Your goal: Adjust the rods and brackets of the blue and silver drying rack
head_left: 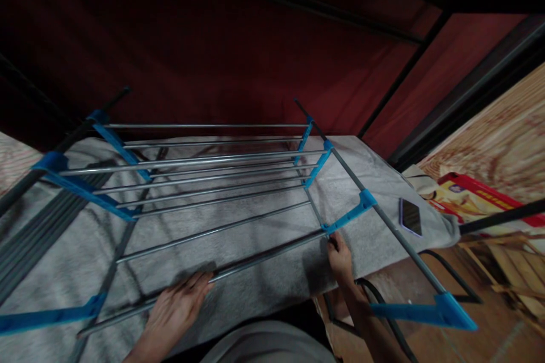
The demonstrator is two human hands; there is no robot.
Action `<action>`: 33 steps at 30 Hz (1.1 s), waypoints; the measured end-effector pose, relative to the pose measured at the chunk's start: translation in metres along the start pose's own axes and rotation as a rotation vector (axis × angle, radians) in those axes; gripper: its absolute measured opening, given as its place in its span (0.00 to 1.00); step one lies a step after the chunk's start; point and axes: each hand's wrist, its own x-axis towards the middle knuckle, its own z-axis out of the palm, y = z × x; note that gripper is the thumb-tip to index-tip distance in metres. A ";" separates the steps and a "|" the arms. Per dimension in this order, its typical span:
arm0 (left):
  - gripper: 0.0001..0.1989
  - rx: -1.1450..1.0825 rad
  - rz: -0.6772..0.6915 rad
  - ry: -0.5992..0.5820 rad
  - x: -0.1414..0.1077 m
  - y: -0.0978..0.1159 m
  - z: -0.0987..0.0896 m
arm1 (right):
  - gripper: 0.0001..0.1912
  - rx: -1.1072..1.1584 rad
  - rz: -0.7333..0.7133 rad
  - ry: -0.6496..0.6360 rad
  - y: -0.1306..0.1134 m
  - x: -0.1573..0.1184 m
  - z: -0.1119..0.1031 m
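A rack of grey metal tubes [221,190] joined by blue plastic brackets [349,214] lies across a grey cloth-covered surface [255,210]. My left hand [179,303] rests over the nearest tube [268,256], its fingers wrapped on it near the front edge. At that tube's right end, just under a blue bracket, my right hand [339,255] is closed on the tube end with thumb and fingers together. Long side tubes run along both sides of the rack. Another blue bracket [445,312] sits at the lower right end, beyond my right forearm.
Several loose grey tubes [55,215] lie at the left on the cloth. A phone [411,216] lies at the right, near a red and yellow box [477,198]. Dark red panels [213,51] stand behind. Black metal chair tubing [451,272] is at lower right.
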 end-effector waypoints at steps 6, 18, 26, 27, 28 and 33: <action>0.22 0.051 0.029 0.075 0.001 -0.006 0.016 | 0.29 -0.009 -0.104 -0.048 -0.003 -0.003 0.005; 0.17 0.051 -0.173 0.043 -0.001 0.038 -0.001 | 0.27 -0.304 -0.931 -0.121 -0.025 -0.047 0.038; 0.14 0.028 -0.141 0.245 -0.012 0.041 0.009 | 0.21 -0.427 -1.191 -0.513 -0.044 -0.054 0.080; 0.13 0.030 -0.149 0.310 -0.018 0.039 0.010 | 0.21 -0.431 -1.195 -0.516 -0.043 -0.052 0.081; 0.12 0.036 -0.176 0.378 -0.027 0.036 0.010 | 0.21 -0.430 -1.202 -0.513 -0.041 -0.050 0.081; 0.04 0.042 -0.671 0.825 -0.085 -0.002 -0.001 | 0.20 -0.393 -1.238 -0.496 -0.036 -0.045 0.082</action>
